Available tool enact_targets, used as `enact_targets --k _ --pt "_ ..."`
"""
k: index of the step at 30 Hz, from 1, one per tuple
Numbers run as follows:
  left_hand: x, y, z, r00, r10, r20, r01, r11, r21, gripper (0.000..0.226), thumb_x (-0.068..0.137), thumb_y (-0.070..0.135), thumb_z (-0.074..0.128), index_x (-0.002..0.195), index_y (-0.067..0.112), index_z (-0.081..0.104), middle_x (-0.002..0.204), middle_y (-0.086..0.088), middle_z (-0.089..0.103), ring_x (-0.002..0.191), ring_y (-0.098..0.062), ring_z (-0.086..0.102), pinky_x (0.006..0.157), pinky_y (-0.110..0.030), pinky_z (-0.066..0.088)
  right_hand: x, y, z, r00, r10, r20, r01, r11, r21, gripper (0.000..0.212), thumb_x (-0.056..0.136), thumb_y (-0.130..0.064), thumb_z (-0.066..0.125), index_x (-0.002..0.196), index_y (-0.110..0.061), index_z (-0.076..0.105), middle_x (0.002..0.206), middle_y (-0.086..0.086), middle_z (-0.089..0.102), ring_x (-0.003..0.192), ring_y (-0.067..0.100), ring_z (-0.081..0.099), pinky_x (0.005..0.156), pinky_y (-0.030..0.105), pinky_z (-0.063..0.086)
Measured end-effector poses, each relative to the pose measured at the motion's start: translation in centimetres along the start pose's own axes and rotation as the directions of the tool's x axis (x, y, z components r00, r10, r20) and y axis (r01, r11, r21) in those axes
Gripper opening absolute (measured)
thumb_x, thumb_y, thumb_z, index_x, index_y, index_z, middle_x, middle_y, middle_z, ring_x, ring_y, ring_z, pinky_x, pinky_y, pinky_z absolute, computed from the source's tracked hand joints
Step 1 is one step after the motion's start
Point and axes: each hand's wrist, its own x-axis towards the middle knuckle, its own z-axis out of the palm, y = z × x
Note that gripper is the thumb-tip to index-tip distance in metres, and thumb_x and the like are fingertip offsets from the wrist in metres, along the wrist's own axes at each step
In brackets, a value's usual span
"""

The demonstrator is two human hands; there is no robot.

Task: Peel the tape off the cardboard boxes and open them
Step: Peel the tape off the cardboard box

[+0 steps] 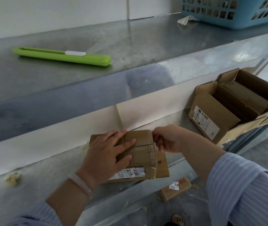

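Observation:
A small taped cardboard box [143,150] with a white shipping label lies on the lower metal shelf [37,181]. My left hand [107,154] lies flat on its top, fingers spread and pressing it down. My right hand [166,139] is curled at the box's right edge, its fingertips pinching at the tape there. A flat piece of cardboard [162,167] sticks out from under the box on the right.
A green box cutter [63,56] lies on the upper shelf. A blue plastic basket [234,12] stands at the back right, crumpled paper [185,19] beside it. A larger open box [231,110] holding smaller boxes sits at right. Another small box [175,188] lies on the floor below.

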Motion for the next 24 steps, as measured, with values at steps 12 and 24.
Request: enact_targets --k 12,24 --pt "0.0 0.1 0.0 1.000 -0.021 0.013 0.021 1.000 -0.006 0.049 0.090 0.062 0.034 0.136 0.049 0.045 0.149 0.010 0.040 0.136 -0.021 0.038 0.107 -0.047 0.036 -0.6 -0.6 -2.2 0.967 -0.251 -0.051 0.245 0.963 -0.109 0.024 0.096 -0.024 0.060 0.105 -0.003 0.068 0.097 0.009 0.070 0.082 0.019 0.065 0.061 0.031 0.055" --pt "-0.4 -0.7 -0.6 0.995 0.100 -0.003 -0.100 0.994 -0.053 0.046 0.091 0.057 0.042 0.135 0.046 0.049 0.150 0.011 0.038 0.137 -0.016 0.035 0.105 -0.045 0.035 0.9 1.7 -1.6 0.932 -0.359 0.045 0.361 0.916 -0.173 0.019 0.089 -0.024 0.069 0.101 -0.011 0.075 0.103 0.008 0.074 0.102 0.024 0.068 0.093 0.042 0.056"
